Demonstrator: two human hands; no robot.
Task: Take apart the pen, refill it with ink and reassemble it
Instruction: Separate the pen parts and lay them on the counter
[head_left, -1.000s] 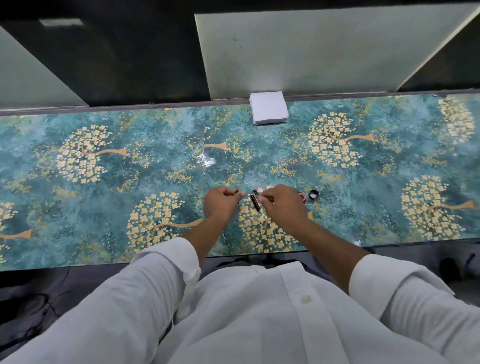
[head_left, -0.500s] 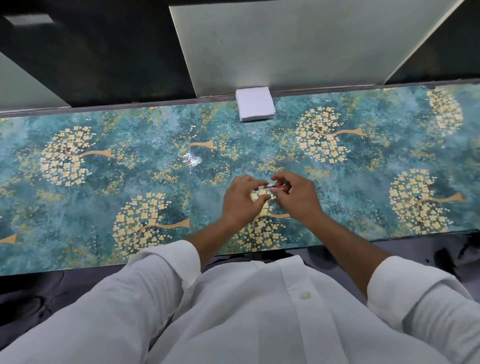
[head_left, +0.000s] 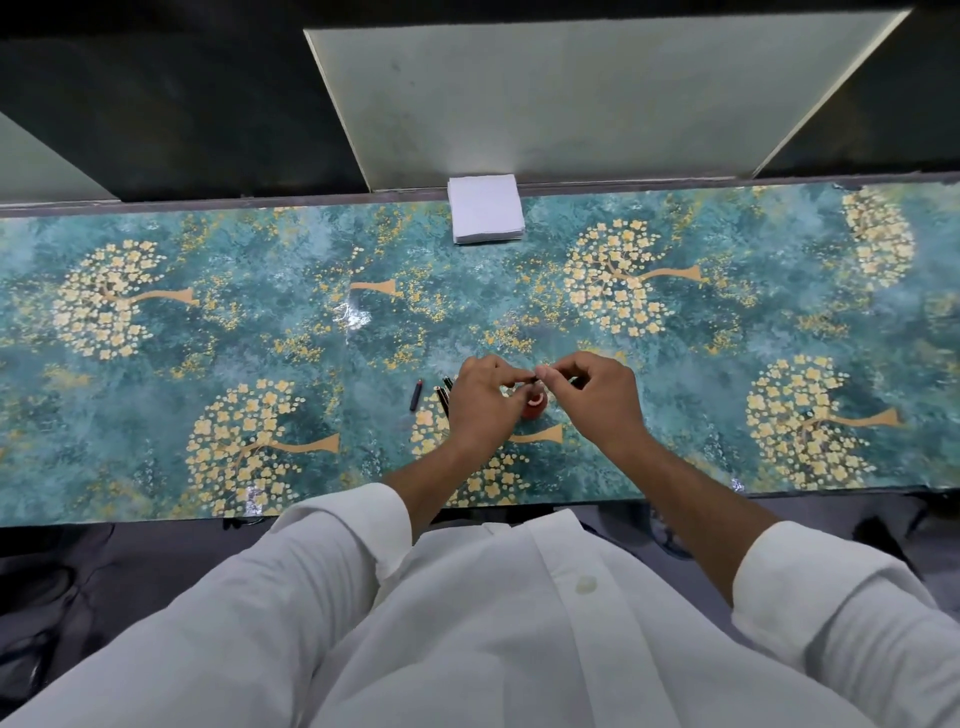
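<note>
Fingertips of left hand and right hand meet, pinching a small pen part above the red ink bottle; wrists raised; dark pen pieces lie left on the table.

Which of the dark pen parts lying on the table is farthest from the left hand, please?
The short dark part with the reddish tip, lying alone; the other pieces lie right against the left hand.
</note>
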